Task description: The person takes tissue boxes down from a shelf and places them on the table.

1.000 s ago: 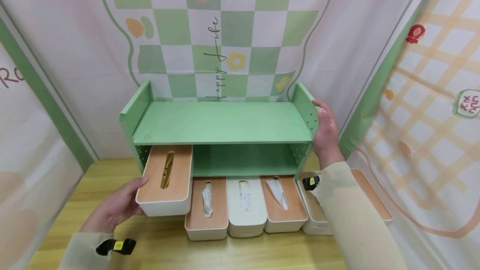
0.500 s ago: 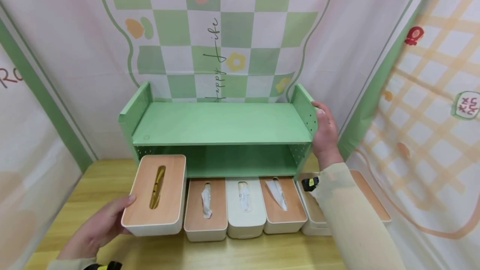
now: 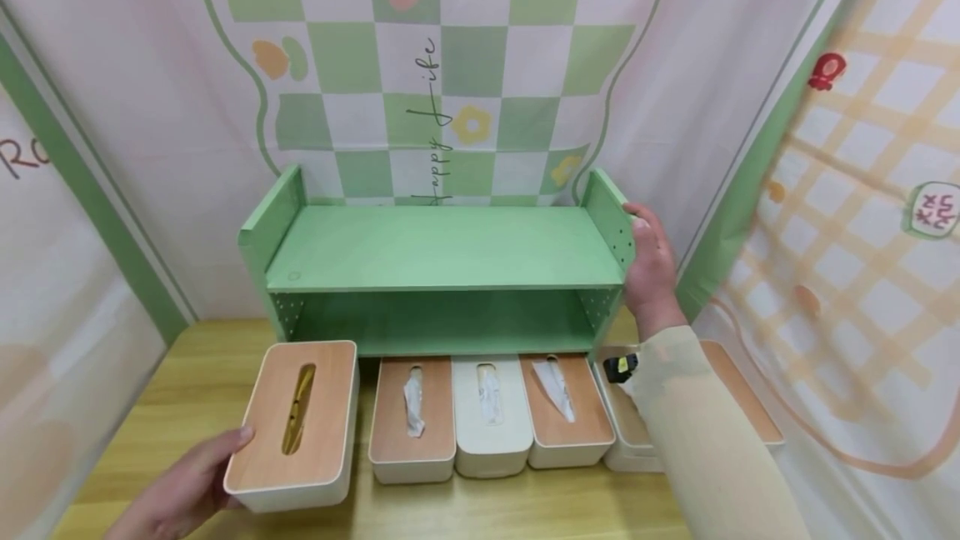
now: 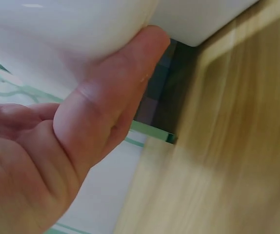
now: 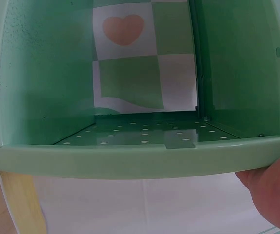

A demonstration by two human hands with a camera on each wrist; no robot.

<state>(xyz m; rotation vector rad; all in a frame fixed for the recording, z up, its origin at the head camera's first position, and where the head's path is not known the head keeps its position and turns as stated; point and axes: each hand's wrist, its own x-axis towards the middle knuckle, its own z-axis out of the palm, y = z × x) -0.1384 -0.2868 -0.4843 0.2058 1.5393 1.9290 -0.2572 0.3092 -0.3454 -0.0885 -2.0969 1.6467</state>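
My left hand (image 3: 180, 486) grips a white tissue box (image 3: 330, 407) with a wood-look lid by its left side. The thumb lies at the lid's edge; the other fingers are mostly hidden by the box. Something yellow shows through the lid's slot. In the left wrist view, the fingers press the box's white wall (image 4: 67, 29), close over the wooden table (image 4: 237, 122). My right hand (image 3: 651, 265) holds the right side panel of a green two-tier shelf (image 3: 450, 244). In the right wrist view, part of that hand (image 5: 276, 190) shows at the panel's edge (image 5: 130, 163).
In front of the shelf stand a wood-lidded tissue box (image 3: 390, 432), an all-white one (image 3: 491, 436) and another wood-lidded one (image 3: 592, 415), tissues poking out. Further boxes (image 3: 742, 390) sit partly behind my right sleeve (image 3: 712, 432). A checkered curtain (image 3: 480, 48) hangs behind.
My left hand has drawn the tissue box out of the shelf's lower left, toward me and slightly left. My right hand has stayed on the side panel.
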